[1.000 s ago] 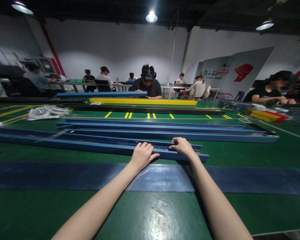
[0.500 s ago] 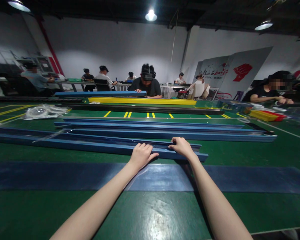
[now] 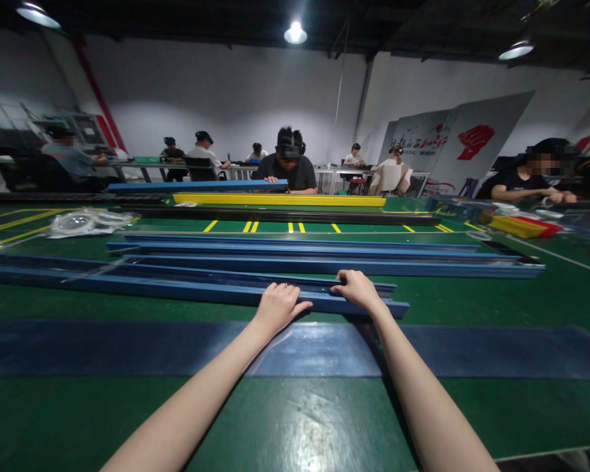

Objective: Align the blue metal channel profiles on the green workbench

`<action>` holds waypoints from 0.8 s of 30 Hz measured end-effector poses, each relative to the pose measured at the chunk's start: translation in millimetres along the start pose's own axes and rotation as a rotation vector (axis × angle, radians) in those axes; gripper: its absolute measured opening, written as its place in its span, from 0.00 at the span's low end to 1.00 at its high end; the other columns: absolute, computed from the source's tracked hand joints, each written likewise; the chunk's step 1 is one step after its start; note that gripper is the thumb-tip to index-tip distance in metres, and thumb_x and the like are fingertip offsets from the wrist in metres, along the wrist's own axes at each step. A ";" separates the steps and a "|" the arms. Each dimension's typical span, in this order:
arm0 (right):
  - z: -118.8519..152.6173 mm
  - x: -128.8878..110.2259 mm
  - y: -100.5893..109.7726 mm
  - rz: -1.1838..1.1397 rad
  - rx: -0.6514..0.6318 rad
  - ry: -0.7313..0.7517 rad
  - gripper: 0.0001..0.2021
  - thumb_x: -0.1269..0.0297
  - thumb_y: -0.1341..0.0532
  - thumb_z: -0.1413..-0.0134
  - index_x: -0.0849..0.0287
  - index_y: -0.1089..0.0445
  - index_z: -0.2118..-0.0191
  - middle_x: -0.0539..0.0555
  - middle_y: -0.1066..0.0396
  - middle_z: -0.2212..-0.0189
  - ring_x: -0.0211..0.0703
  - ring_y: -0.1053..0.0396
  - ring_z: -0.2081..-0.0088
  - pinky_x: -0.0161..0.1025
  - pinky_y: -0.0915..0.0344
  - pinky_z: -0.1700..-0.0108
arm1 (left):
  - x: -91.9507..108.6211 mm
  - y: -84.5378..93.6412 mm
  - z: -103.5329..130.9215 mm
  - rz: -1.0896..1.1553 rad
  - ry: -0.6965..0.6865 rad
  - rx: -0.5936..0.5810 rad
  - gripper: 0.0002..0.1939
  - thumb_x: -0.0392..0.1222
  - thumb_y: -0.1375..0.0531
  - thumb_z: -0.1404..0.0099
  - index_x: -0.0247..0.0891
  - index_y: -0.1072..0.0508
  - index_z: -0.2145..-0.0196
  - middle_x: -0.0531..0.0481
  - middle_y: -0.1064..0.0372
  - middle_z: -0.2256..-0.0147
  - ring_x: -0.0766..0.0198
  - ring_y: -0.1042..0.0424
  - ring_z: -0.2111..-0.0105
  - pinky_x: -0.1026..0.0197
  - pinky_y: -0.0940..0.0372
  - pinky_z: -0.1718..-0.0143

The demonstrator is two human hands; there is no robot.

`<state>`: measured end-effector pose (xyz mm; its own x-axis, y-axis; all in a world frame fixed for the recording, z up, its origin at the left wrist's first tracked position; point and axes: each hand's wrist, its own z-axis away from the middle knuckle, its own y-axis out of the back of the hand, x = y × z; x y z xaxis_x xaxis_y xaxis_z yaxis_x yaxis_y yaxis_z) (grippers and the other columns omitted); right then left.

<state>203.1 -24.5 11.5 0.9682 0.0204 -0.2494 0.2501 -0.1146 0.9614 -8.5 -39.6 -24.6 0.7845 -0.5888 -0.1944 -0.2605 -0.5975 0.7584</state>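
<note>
A long blue channel-shaped strip (image 3: 177, 288) lies open side up across the green table, from the left edge to just right of my hands. My left hand (image 3: 278, 307) is closed over its near wall, with the fingers hooked over the top and the thumb pointing right along it. Close to the strip's right end, my right hand (image 3: 358, 288) is curled over the same wall, its fingers reaching into the groove. Whether those fingertips also pinch something small is hidden. Nearer me, a flat, shiny translucent sheet (image 3: 128, 347) runs under both forearms.
Behind lie more blue strips (image 3: 324, 265), a dark strip (image 3: 295, 216) and a yellow strip (image 3: 280, 199). A bagged roll (image 3: 78, 221) sits at left, yellow and red trays (image 3: 518, 226) at right. Across the table, a person (image 3: 290, 167) rests a hand on another blue strip (image 3: 196, 186).
Both hands keep their places on the blue strip. My left fingers have shifted very slightly; otherwise only a tiny shift of the view shows.
</note>
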 end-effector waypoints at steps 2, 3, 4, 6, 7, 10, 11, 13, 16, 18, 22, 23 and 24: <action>0.1 -0.5 0.6 0.000 -0.006 -0.007 0.08 0.58 0.40 0.57 0.55 0.32 0.70 0.51 0.29 0.70 0.41 0.33 0.66 0.32 0.50 0.73 | -0.1 0.0 0.0 0.009 0.003 -0.003 0.20 0.55 0.49 0.39 0.36 0.33 0.75 0.49 0.31 0.76 0.62 0.34 0.73 0.60 0.50 0.70; 0.3 -0.9 1.0 0.000 -0.009 -0.012 0.08 0.58 0.40 0.57 0.54 0.32 0.70 0.51 0.29 0.70 0.41 0.33 0.66 0.32 0.50 0.73 | -0.1 0.0 0.0 0.013 0.005 -0.006 0.20 0.55 0.48 0.39 0.36 0.33 0.75 0.49 0.31 0.76 0.62 0.34 0.73 0.60 0.50 0.70; 0.5 -1.3 1.3 -0.001 -0.012 -0.016 0.08 0.58 0.40 0.57 0.54 0.31 0.70 0.51 0.29 0.70 0.41 0.33 0.66 0.32 0.50 0.73 | -0.2 0.0 0.1 0.017 0.008 -0.009 0.20 0.55 0.49 0.39 0.36 0.33 0.75 0.49 0.31 0.76 0.62 0.34 0.73 0.60 0.50 0.71; 1.2 -2.2 2.0 -0.001 -0.014 -0.018 0.08 0.58 0.40 0.57 0.55 0.31 0.70 0.51 0.29 0.71 0.40 0.33 0.67 0.32 0.50 0.73 | -0.2 0.1 0.3 0.020 0.016 -0.016 0.20 0.56 0.49 0.39 0.36 0.33 0.75 0.49 0.32 0.77 0.62 0.34 0.74 0.60 0.50 0.71; 1.5 -2.6 2.3 0.000 -0.014 -0.015 0.08 0.58 0.40 0.57 0.55 0.31 0.70 0.50 0.29 0.71 0.40 0.33 0.67 0.32 0.50 0.73 | -0.2 0.2 0.4 0.020 0.019 -0.018 0.20 0.56 0.49 0.39 0.36 0.33 0.75 0.49 0.32 0.77 0.62 0.34 0.74 0.60 0.50 0.71; 2.5 -3.3 3.0 0.002 -0.015 -0.012 0.08 0.58 0.40 0.56 0.55 0.31 0.71 0.51 0.29 0.72 0.40 0.33 0.67 0.32 0.49 0.73 | 0.3 1.0 0.4 0.015 0.023 -0.022 0.20 0.56 0.50 0.38 0.36 0.33 0.75 0.48 0.31 0.77 0.61 0.34 0.74 0.60 0.50 0.71; 2.6 -3.4 3.1 0.003 -0.016 -0.013 0.08 0.58 0.40 0.56 0.55 0.31 0.71 0.51 0.29 0.72 0.40 0.33 0.67 0.32 0.49 0.72 | 0.6 1.4 0.2 0.013 0.023 -0.024 0.20 0.56 0.50 0.38 0.36 0.33 0.75 0.48 0.31 0.76 0.61 0.34 0.73 0.60 0.50 0.71; 2.7 -3.4 3.1 0.003 -0.014 -0.010 0.08 0.58 0.40 0.57 0.55 0.31 0.71 0.51 0.29 0.71 0.40 0.33 0.66 0.32 0.49 0.72 | 1.2 2.5 -0.4 0.010 0.027 -0.032 0.20 0.56 0.50 0.38 0.36 0.33 0.74 0.48 0.31 0.75 0.61 0.34 0.73 0.60 0.50 0.71; 2.5 -2.9 2.7 0.009 -0.009 0.000 0.08 0.58 0.40 0.56 0.55 0.31 0.70 0.51 0.29 0.71 0.41 0.33 0.66 0.32 0.49 0.72 | 1.7 4.0 -1.5 0.007 0.041 -0.042 0.19 0.56 0.49 0.39 0.36 0.33 0.72 0.48 0.31 0.74 0.62 0.34 0.72 0.60 0.49 0.70; 2.5 -2.4 2.2 0.015 0.000 0.008 0.08 0.58 0.41 0.56 0.55 0.31 0.71 0.51 0.29 0.72 0.41 0.33 0.67 0.33 0.49 0.72 | 1.6 4.5 -1.8 0.011 0.042 -0.044 0.19 0.56 0.49 0.39 0.36 0.34 0.71 0.48 0.32 0.74 0.61 0.34 0.72 0.60 0.49 0.70; 2.7 -1.8 1.8 0.015 0.014 0.027 0.07 0.59 0.41 0.56 0.56 0.32 0.71 0.51 0.28 0.72 0.40 0.33 0.67 0.32 0.49 0.72 | 0.9 3.3 -1.4 0.027 0.058 -0.038 0.20 0.57 0.49 0.39 0.36 0.34 0.72 0.49 0.32 0.75 0.61 0.34 0.72 0.60 0.48 0.69; 2.7 -1.8 1.9 0.014 0.012 0.026 0.08 0.58 0.41 0.56 0.56 0.31 0.71 0.51 0.28 0.72 0.40 0.33 0.67 0.32 0.49 0.72 | 0.7 2.7 -1.2 0.027 0.067 -0.034 0.20 0.58 0.49 0.40 0.36 0.35 0.73 0.49 0.32 0.75 0.61 0.34 0.72 0.60 0.48 0.69; 2.7 -1.8 2.0 0.015 0.008 0.023 0.08 0.58 0.41 0.56 0.56 0.31 0.70 0.51 0.28 0.72 0.40 0.33 0.67 0.32 0.49 0.71 | 0.6 2.2 -1.0 0.027 0.073 -0.029 0.21 0.58 0.49 0.40 0.36 0.35 0.73 0.49 0.32 0.75 0.61 0.34 0.73 0.60 0.48 0.69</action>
<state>201.8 -27.4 13.6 0.9718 0.0413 -0.2321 0.2354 -0.1227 0.9641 -8.0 -40.7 -22.4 0.8164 -0.5630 -0.1288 -0.2664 -0.5650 0.7809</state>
